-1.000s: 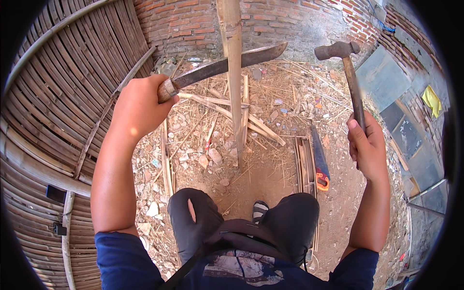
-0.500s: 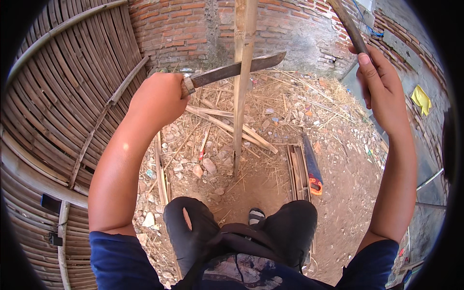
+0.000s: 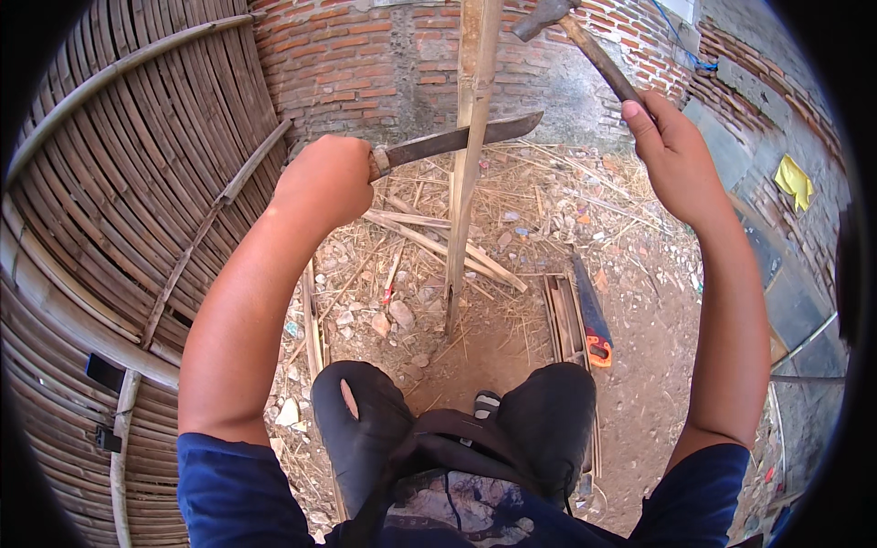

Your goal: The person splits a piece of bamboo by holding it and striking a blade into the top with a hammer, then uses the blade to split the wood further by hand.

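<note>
My left hand [image 3: 327, 178] is wrapped round the handle of a machete [image 3: 427, 146]. Its dark blade runs across to the right and sits in a split in an upright bamboo pole [image 3: 460, 228], the tip sticking out beyond it. The pole stands on the ground in front of me, and its top is out of view. Raised at the upper right, my right hand [image 3: 674, 151] grips the wooden handle of a hammer [image 3: 598, 55]. The metal head of the hammer hangs above and to the right of the blade, apart from it.
A handsaw [image 3: 592, 310] with an orange handle lies beside a stack of bamboo strips [image 3: 563, 315]. More split strips [image 3: 448, 247] and stones litter the ground. A slatted bamboo wall [image 3: 137, 164] stands at left, a brick wall [image 3: 338, 64] ahead.
My right hand has swung inward to the left, bringing the hammer head into view. The machete and pole have shifted slightly right in the picture, with the blade still in the pole.
</note>
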Tool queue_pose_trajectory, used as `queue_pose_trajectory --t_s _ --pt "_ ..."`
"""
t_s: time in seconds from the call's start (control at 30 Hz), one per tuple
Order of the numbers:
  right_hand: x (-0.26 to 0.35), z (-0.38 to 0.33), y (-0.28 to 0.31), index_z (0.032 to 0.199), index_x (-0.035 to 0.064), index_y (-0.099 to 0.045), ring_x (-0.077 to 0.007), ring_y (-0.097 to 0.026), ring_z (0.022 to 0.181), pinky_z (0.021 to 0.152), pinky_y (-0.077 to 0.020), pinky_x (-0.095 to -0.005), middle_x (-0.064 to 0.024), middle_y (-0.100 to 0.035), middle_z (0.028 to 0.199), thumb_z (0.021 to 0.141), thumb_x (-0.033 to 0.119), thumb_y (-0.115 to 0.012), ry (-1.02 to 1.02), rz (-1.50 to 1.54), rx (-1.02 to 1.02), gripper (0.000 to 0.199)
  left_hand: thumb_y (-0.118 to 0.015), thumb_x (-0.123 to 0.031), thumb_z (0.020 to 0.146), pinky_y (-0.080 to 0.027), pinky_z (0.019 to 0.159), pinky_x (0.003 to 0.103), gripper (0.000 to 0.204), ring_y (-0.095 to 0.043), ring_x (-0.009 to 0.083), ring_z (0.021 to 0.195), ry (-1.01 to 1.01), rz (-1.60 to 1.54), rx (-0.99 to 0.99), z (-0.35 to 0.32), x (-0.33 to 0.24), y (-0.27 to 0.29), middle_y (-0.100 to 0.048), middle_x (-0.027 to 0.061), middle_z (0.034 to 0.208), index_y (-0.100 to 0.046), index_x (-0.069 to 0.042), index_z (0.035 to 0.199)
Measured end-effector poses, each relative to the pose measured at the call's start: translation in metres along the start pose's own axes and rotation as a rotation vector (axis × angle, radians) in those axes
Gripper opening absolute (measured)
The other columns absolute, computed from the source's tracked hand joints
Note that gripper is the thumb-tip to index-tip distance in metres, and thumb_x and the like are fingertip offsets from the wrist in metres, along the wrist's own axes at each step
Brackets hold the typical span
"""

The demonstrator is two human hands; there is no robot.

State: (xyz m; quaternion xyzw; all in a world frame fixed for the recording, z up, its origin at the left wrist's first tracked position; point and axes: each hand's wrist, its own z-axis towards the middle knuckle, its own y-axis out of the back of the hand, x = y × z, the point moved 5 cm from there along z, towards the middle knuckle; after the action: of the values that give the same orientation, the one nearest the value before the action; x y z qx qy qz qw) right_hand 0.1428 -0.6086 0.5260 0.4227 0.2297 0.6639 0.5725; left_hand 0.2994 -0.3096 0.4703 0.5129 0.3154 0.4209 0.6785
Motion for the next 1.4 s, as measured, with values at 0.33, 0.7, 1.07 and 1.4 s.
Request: queue_pose_trajectory --t_s 0.33,0.7,1.07,1.4 --pt "-0.016 0.001 -0.009 0.104 -0.0023 -0.064 -0.0336 -0.066 0.077 0.072 -0.0499 -0.0450 -0.0206 -0.066 0.081 0.106 0.039 -0.054 0.063 -0.042 -0.056 0.042 -0.065 -0.007 0.082 -0.058 0.088 0.047 0.023 -0.071 0.0386 0.101 0.030 0.035 0.003 0.006 0.017 -0.008 -0.074 0.0207 0.104 -0.073 -0.003 0.104" --pt "0.002 0.023 -0.001 0.103 -0.0020 -0.062 -0.0412 -0.066 0.081 0.074 -0.0499 -0.0501 -0.0224 -0.066 0.083 0.106 0.038 -0.052 0.229 -0.210 -0.086 0.041 -0.066 -0.008 0.083 -0.058 0.089 0.045 0.023 -0.071 0.0378 0.102 0.020 0.108 0.029 -0.001 0.005 -0.001 -0.074 0.0213 0.104 -0.073 -0.001 0.103" --pt "-0.004 0.023 -0.011 0.102 -0.0016 -0.059 -0.0377 -0.064 0.073 0.070 -0.0487 -0.0475 -0.0209 -0.066 0.081 0.107 0.039 -0.050 0.189 -0.147 -0.010 0.042 -0.066 -0.008 0.083 -0.059 0.089 0.045 0.022 -0.071 0.0370 0.101 0.032 0.093 0.028 -0.006 0.009 -0.007 -0.074 0.0215 0.103 -0.074 -0.001 0.103" --pt "-0.002 0.022 -0.016 0.106 -0.0016 -0.059 -0.0378 -0.061 0.077 0.076 -0.0488 -0.0466 -0.0219 -0.062 0.083 0.107 0.036 -0.052 0.281 -0.318 0.125 0.038 -0.079 -0.037 0.085 -0.059 0.082 0.045 0.038 -0.073 0.0362 0.093 -0.001 0.090 0.047 -0.016 0.004 -0.001 -0.075 0.0204 0.094 -0.076 0.001 0.092"
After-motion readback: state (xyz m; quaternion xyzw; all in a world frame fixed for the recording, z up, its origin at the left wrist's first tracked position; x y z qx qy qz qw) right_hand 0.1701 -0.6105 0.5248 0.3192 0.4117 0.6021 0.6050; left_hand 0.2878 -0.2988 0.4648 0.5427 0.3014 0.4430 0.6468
